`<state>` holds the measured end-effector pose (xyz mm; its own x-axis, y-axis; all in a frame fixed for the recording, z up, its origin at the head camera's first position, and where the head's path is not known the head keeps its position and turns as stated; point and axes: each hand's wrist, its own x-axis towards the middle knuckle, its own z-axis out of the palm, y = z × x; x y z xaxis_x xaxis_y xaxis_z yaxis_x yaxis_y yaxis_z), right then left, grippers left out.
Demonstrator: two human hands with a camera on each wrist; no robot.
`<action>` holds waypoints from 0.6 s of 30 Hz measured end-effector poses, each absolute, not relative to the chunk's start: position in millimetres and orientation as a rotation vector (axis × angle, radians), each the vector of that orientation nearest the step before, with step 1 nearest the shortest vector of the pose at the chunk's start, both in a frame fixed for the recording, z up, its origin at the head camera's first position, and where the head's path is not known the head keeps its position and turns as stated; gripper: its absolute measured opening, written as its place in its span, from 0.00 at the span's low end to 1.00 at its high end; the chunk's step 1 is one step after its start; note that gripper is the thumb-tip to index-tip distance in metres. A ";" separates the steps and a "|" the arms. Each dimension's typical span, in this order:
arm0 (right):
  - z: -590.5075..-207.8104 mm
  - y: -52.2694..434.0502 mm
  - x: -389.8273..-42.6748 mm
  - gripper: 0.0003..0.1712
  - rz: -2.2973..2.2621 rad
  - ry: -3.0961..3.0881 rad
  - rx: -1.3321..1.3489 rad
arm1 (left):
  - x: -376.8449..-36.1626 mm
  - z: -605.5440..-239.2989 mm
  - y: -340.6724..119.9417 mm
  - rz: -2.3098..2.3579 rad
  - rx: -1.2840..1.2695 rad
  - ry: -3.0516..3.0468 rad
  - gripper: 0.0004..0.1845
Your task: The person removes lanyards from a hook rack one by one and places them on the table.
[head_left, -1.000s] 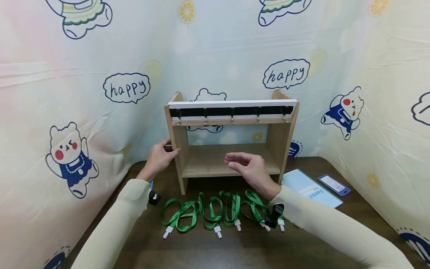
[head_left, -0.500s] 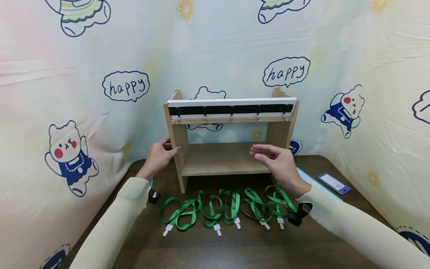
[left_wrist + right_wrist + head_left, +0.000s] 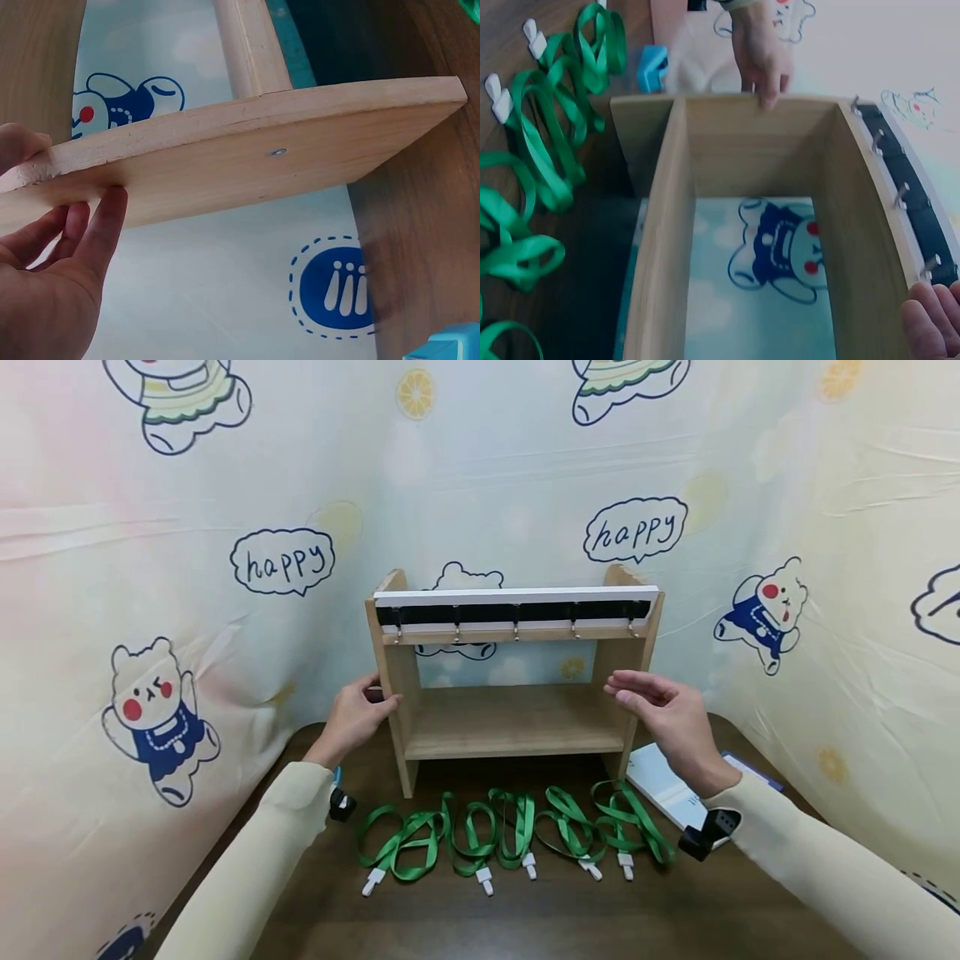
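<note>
Backdrop: pale printed curtain [image 3: 480, 485] on three sides behind the rack, cartoon bears, lemon slices, "happy" speech bubbles. It drapes down to the back edge of a dark wood table [image 3: 525, 918].

Wooden rack [image 3: 513, 672] stands upright at the back middle of the table, open front facing the person. Long axis runs left to right, parallel to the table's near edge. Two side panels, one low shelf, a top bar with a black strip and a row of small metal hooks [image 3: 515, 631] hanging downward.

In front of the rack: a row of green lanyards [image 3: 510, 827] with white clips, lying loose on the table, side by side, spanning about the rack's width. Nothing lies between hands and rack.

Right of the rack, on the table: a light blue booklet [image 3: 663, 781], partly hidden behind the right forearm.

Left hand [image 3: 356, 714] grips the rack's left side panel, thumb on the front edge, fingers curled round the outer face; left wrist view confirms fingers under the board edge. Right hand [image 3: 671, 710] is just beside the rack's right side panel, fingers relaxed and slightly bent, holding nothing; whether it touches the panel cannot be told.
</note>
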<state>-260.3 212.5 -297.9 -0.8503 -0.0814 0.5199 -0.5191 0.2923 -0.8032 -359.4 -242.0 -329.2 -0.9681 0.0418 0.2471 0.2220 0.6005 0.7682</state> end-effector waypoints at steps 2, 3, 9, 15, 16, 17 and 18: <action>-296.7 218.8 -261.3 0.26 1.586 -2.173 0.518 | -358.9 -328.1 -242.8 -1.293 -0.226 -2.625 0.34; -296.3 222.0 -261.7 0.26 1.584 -2.171 0.500 | -358.6 -327.4 -243.1 -1.284 -0.227 -2.627 0.34; -295.3 241.5 -266.1 0.28 1.578 -2.152 0.395 | -358.2 -327.8 -242.1 -1.254 -0.229 -2.639 0.35; -293.6 256.8 -272.9 0.29 1.553 -2.141 0.294 | -358.6 -330.8 -241.5 -1.251 -0.227 -2.640 0.35; -293.4 259.6 -274.2 0.29 1.537 -2.146 0.278 | -358.8 -330.8 -241.1 -1.250 -0.233 -2.637 0.35; -293.1 262.7 -275.7 0.29 1.519 -2.154 0.266 | -359.1 -330.6 -240.8 -1.242 -0.238 -2.638 0.35; -293.2 266.2 -277.1 0.30 1.492 -2.168 0.254 | -359.6 -330.3 -240.2 -1.236 -0.239 -2.636 0.34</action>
<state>-277.1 266.2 -293.2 -0.8614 0.1214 0.4932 -0.4172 0.3847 -0.8234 -359.6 -240.2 -330.3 -0.9627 0.0536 0.2652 0.2382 0.6329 0.7367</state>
